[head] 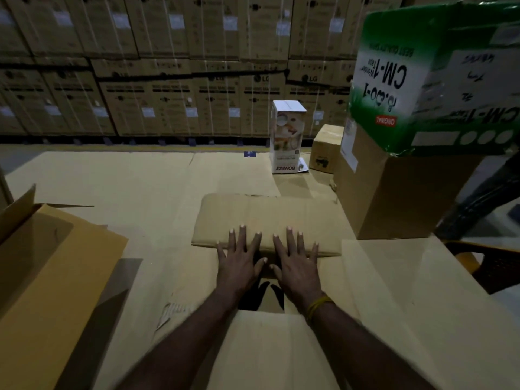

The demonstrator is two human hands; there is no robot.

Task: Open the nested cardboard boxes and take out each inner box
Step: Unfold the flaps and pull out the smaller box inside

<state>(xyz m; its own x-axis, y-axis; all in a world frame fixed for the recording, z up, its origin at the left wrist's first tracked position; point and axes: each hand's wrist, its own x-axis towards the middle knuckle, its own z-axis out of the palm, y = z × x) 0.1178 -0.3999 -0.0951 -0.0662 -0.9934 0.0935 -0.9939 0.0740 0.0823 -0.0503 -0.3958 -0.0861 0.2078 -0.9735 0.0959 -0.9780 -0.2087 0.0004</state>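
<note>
Hands flat on cardboard atm: left hand (239,258) and right hand (297,261) sit side by side w/ fingers spread and straight, pressing on the near edge of a far flap (267,220) that's folded out flat, not pinching or curling round anything. That flap belongs to the big open box (394,291) right in front of the person, near flap (270,347) hanging toward the camera, dark gap (261,298) between the wrists where the inside shows. Can't tell what's down in there, too dark tbh. So imo the step in hand is getting the outer box fully open, flaps pushed back. Next move prob calls for both hands to dip into that gap and feel for the inner box, then lift it straight up w/o snagging the flaps. Other stuff around: another open box (42,263) near left, brown box (394,192) on the right w/ a green-and-white carton (422,66) on top, tall white box (287,136) further back, wall of stacked cartons (168,66) at the far end.
</note>
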